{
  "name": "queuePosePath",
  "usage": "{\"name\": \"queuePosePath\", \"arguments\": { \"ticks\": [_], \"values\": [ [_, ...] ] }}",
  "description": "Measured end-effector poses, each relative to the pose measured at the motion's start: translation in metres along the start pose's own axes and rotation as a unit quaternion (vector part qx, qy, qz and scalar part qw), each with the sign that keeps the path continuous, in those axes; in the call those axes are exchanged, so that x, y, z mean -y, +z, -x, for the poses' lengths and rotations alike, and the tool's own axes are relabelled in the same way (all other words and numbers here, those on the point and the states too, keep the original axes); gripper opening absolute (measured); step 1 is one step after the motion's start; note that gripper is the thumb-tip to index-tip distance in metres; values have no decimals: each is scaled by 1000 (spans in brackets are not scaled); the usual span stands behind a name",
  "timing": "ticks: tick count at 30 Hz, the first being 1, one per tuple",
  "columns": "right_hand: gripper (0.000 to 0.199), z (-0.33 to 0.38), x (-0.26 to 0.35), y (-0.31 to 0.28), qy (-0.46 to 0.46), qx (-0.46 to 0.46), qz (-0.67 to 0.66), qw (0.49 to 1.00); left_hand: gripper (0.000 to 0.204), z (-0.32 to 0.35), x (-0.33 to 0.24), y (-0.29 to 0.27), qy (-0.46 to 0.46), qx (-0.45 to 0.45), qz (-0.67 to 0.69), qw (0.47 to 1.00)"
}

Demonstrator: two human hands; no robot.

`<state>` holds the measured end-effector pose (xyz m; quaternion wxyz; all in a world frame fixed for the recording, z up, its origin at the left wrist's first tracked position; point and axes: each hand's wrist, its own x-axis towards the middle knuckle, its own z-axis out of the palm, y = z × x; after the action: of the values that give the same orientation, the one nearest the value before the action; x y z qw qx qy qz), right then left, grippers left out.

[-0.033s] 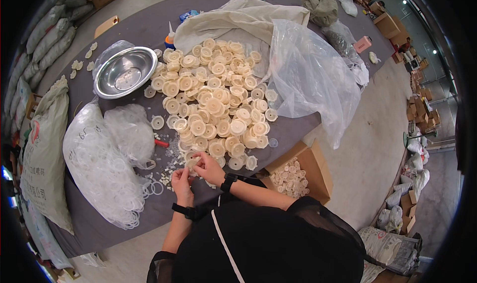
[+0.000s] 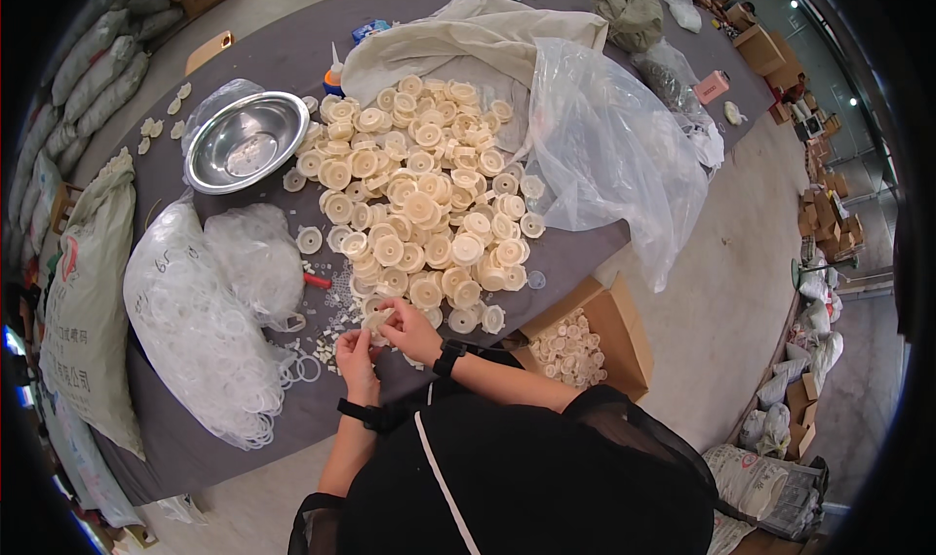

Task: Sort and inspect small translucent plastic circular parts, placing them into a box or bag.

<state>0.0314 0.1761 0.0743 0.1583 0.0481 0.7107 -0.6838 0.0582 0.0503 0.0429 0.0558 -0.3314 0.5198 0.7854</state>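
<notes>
Where the long grey-covered bench (image 2: 292, 62) curves across the view, a wide heap of cream round plastic discs (image 2: 419, 204) fills its middle, with a crumpled clear plastic sheet (image 2: 614, 155) to the right and a bulging clear bag of thin white rings (image 2: 200, 331) to the left. A white woven sack with red and dark print (image 2: 83, 292) leans at the bench's left edge. A shiny steel bowl (image 2: 244, 140) sits beyond the bag; an open brown cardboard box of finished discs (image 2: 585, 345) stands below the bench's near edge. Both forearms come up from below (each wrist wears a black band), bent inward. The left hand (image 2: 356, 353) and right hand (image 2: 409, 329) meet, fingertips pressed together, pinching one small cream disc (image 2: 378, 333) at the heap's near edge.
</notes>
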Motion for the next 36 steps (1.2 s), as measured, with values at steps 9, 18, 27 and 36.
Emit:
{"name": "queuePosePath", "arguments": {
  "ticks": [9,18,27,36],
  "values": [
    [17,2,-13,6,-92,56,153,982,20,4,-3,-5,71,30,-99,992],
    [15,3,-28,11,-148,59,198,967,20,9,-6,-5,131,64,-141,979],
    [13,-7,-16,-15,239,243,-408,847,20,2,-20,-28,27,136,-93,986],
    [12,-3,-17,-11,236,283,-375,851,17,8,-22,-27,-19,178,-84,980]
  ]
}}
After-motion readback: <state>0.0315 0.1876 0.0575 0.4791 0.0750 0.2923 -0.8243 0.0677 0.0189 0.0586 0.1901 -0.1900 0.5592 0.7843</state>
